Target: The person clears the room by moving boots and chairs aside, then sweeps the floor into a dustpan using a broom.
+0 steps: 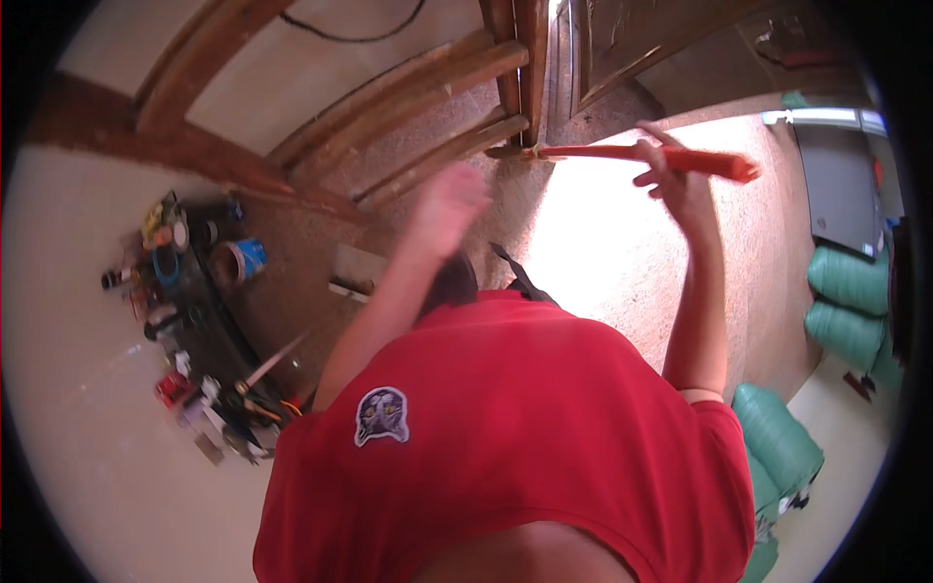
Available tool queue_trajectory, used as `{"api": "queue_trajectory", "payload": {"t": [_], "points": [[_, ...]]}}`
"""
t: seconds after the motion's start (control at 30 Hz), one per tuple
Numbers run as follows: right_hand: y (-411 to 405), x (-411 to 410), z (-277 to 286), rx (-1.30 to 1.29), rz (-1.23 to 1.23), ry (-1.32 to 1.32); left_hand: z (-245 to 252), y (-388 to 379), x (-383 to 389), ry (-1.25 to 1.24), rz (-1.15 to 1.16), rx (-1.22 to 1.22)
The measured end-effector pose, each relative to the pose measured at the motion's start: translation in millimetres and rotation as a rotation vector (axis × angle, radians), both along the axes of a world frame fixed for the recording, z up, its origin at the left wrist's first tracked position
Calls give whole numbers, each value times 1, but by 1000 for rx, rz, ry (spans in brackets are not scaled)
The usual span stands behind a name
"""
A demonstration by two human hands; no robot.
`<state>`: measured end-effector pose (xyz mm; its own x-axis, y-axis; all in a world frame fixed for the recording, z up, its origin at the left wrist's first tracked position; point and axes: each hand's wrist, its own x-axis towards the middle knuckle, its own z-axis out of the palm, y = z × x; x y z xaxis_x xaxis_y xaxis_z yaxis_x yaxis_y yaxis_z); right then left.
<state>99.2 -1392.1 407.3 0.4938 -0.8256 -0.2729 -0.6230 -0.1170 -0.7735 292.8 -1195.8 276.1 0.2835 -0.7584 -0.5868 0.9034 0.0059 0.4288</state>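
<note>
My right hand (678,182) holds a long red tool (718,163) near its thick end, with the fingers loosely around it. The tool narrows leftward to a dark tip close to the foot of a wooden frame (536,87); its exact kind is unclear. My left hand (453,204) is raised in front of my chest, below the frame's lower rails, and looks partly curled. Motion blur hides its fingers and whether it holds anything.
Brown wooden rails (408,95) cross the top left. At left, a black surface (219,313) bears assorted tools and containers, beside a blue-and-white bucket (240,261). Green wrapped bundles (849,280) and a grey panel (838,186) stand at right. Sunlight falls on the speckled floor (605,240).
</note>
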Motion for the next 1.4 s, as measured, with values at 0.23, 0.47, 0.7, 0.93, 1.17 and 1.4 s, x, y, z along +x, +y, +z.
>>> {"api": "queue_trajectory", "payload": {"t": [0.23,0.47,0.7,0.93,1.17,1.4], "points": [[100,-127,-14,147,475,-143,-43,-47,-205,756,54,-159],[79,-230,-42,890,494,133,-91,8,-311,425,-118,85],[161,-228,-157,1139,-20,268,-135,44,-328,-47,-409,390],[165,-254,-296,206,419,489,-172,204,-291,-1280,-584,750],[155,-143,-455,-49,400,281,-191,292,-290,-1004,-866,1000],[120,42,-510,260,218,188,-204,326,-290,-1094,-829,1023]]}}
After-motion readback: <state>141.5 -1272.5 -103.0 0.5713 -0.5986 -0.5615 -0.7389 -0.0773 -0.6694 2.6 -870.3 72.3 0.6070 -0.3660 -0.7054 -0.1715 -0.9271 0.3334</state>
